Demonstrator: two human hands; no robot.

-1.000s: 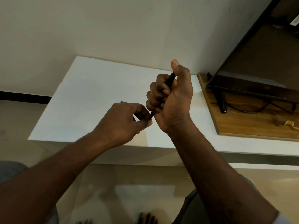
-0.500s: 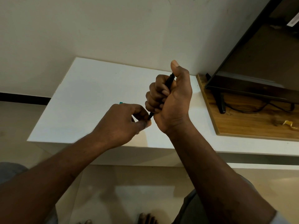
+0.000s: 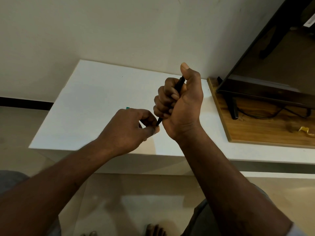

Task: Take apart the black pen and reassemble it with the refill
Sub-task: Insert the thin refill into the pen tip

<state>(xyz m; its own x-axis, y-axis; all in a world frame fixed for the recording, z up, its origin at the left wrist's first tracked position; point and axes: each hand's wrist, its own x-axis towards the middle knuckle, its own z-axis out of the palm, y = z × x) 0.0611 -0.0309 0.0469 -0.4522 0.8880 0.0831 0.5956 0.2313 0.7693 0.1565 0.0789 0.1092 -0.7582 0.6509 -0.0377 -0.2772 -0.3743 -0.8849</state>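
Note:
My right hand (image 3: 182,103) grips the black pen (image 3: 179,84) in a fist above the white table (image 3: 88,103), thumb pointing up. The pen runs slantwise through the fist; its upper end shows by the thumb and its lower tip pokes out below the fingers. My left hand (image 3: 129,128) pinches that lower tip between thumb and forefinger. Most of the pen's barrel is hidden inside the fist. A small teal object (image 3: 127,108) peeks out behind my left hand on the table; what it is cannot be told.
To the right lies a wooden board (image 3: 259,132) bearing a black screen (image 3: 272,68) on a stand with a cable, and a yellow scrap (image 3: 305,130). The wall stands close behind the table. Tiled floor and my feet show below.
Almost nothing has moved; both hands keep the same hold on the pen, shifting only slightly.

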